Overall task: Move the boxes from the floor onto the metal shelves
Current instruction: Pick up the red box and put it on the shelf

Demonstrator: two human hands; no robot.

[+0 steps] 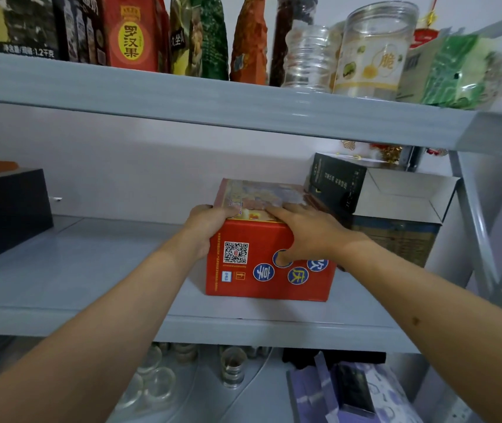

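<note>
Red box (pixel 269 264) is sitting on shelf (pixel 91 270); left hand (pixel 205 228) is gripping its left edge, right hand (pixel 307 232) clasping its near top edge.

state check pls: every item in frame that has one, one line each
red box: upright on the middle shelf, closed
left hand: grip on the red box's left top edge
right hand: on the box's top front, thumb on its front face
clear jar: upright on top shelf, looks empty
clear bottle: upright, looks empty
black carton: lying on another box, end flap open
</note>
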